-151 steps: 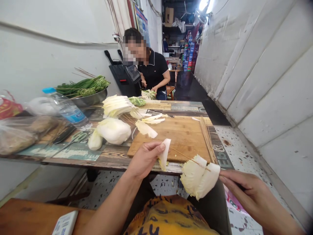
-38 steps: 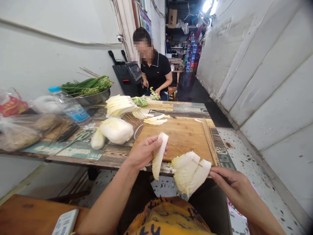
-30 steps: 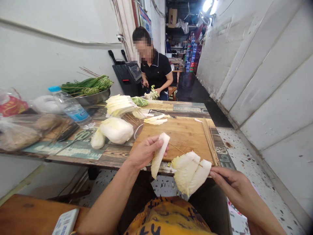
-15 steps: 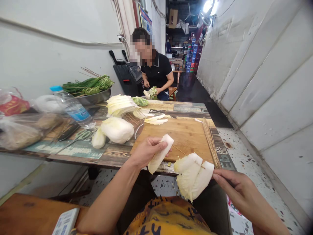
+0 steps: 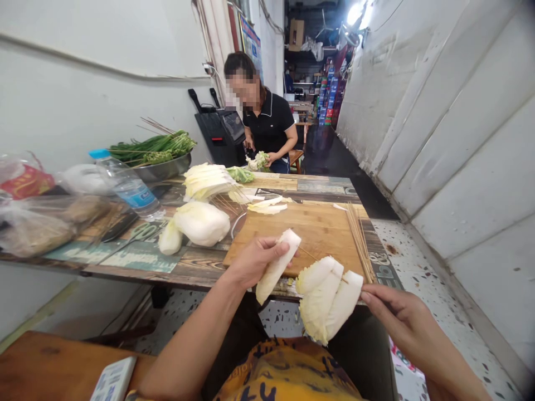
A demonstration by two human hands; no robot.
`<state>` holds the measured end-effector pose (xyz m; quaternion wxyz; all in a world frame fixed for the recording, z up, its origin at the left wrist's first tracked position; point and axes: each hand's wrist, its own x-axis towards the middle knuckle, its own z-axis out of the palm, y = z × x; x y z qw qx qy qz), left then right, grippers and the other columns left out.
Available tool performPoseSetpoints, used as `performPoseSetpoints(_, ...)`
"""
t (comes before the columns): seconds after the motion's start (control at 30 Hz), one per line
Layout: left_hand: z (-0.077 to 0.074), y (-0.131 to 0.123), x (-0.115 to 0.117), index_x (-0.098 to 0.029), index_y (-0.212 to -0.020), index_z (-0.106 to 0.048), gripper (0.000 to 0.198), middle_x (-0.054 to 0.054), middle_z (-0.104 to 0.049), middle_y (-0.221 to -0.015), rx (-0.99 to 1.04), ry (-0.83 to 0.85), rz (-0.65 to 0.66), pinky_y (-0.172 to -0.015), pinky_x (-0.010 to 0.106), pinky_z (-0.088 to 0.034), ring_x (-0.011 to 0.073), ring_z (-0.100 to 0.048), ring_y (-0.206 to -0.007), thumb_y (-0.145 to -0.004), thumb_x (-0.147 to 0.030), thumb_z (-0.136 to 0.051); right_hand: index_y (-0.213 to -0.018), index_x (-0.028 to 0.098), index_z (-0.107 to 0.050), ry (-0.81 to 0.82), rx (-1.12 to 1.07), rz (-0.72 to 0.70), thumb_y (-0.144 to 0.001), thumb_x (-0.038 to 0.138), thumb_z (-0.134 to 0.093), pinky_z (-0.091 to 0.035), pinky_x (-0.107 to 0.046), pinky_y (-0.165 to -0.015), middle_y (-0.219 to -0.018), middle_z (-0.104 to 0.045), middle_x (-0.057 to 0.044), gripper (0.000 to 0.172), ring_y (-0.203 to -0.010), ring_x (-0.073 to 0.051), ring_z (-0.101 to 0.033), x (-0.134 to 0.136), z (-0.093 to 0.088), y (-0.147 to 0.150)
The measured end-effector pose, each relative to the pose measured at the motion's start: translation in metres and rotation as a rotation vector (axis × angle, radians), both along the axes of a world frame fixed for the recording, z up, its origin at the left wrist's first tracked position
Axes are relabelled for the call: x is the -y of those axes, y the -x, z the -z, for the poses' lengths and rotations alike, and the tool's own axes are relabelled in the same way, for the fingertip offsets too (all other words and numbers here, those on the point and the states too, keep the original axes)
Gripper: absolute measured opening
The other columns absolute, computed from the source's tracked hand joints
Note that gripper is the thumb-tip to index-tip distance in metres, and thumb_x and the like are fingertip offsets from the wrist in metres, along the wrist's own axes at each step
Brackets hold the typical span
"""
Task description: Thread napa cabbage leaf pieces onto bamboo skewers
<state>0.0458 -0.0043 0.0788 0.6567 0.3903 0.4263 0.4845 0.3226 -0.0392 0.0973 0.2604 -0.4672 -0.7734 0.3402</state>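
Observation:
My left hand (image 5: 259, 259) pinches a pale cabbage leaf piece (image 5: 278, 267), held tilted over the front edge of the cutting board (image 5: 317, 228). A thin wooden skewer (image 5: 308, 253) runs between this piece and several threaded cabbage leaves (image 5: 328, 301). On the right, my right hand (image 5: 397, 317) has its thumb and forefinger closed on the skewer's end beside the outermost leaf. Whether the skewer's tip is inside the left piece is hidden by the leaf and fingers. Left of the board lies a whole cabbage head (image 5: 203, 223), with stacked, skewered leaves (image 5: 209, 181) behind it.
Loose skewers (image 5: 359, 239) lie along the board's right edge. Scissors (image 5: 142, 231), a water bottle (image 5: 129, 186), plastic bags (image 5: 37, 223) and a metal bowl of greens (image 5: 156, 156) occupy the left side. Across the table a person (image 5: 267, 117) handles a cauliflower piece (image 5: 258, 161).
The threaded leaves and my right hand have shifted slightly left, closer to the piece in my left hand. That piece has moved a little to the right. Both grips stay the same.

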Motion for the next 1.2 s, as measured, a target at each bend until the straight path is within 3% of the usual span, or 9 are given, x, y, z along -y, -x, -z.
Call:
performPoseSetpoints(0.2, -0.002, -0.002, 0.004, -0.011, -0.072, -0.074, 0.036, 0.007, -0.07, -0.073, 0.071, 0.081, -0.045, -0.057, 0.023, -0.046, 0.0116, -0.059, -0.056, -0.053, -0.04, -0.085, -0.105, 0.022, -0.071, 0.007, -0.034, -0.014, -0.093, 0.04, -0.046, -0.055, -0.029, -0.072, -0.089, -0.074, -0.004, 0.033, -0.079, -0.02, -0.067, -0.001, 0.001, 0.0)
performPoseSetpoints(0.4, -0.005, 0.0, 0.006, -0.011, -0.072, -0.075, 0.035, 0.007, -0.069, -0.067, 0.007, 0.029, -0.056, -0.055, 0.022, -0.044, 0.011, -0.058, -0.054, -0.058, -0.042, -0.082, -0.11, 0.024, -0.07, 0.071, -0.034, -0.087, -0.093, 0.039, -0.047, -0.055, -0.033, -0.08, -0.103, -0.073, -0.006, 0.032, -0.087, -0.023, -0.067, -0.001, 0.002, -0.005)
performPoseSetpoints(0.77, -0.007, -0.001, 0.005, -0.012, -0.07, -0.075, 0.034, 0.008, -0.07, -0.067, -0.018, 0.002, -0.061, -0.054, 0.022, -0.044, 0.0112, -0.058, -0.052, -0.058, -0.043, -0.082, -0.112, 0.026, -0.07, 0.214, -0.172, -0.081, -0.088, 0.042, -0.055, -0.057, -0.035, -0.082, -0.11, -0.072, -0.006, 0.032, -0.1, -0.028, -0.067, -0.002, 0.013, -0.005)
performPoseSetpoints(1.2, -0.009, -0.011, 0.01, -0.012, -0.061, -0.072, 0.034, 0.002, -0.064, -0.057, -0.146, -0.098, 0.033, -0.05, 0.02, -0.037, 0.0088, -0.051, -0.05, -0.066, -0.045, -0.076, -0.111, 0.024, -0.071, 0.143, -0.183, -0.08, -0.088, 0.037, -0.057, -0.054, -0.031, -0.08, -0.103, -0.074, -0.007, 0.03, -0.093, -0.025, -0.067, -0.01, 0.014, 0.01)
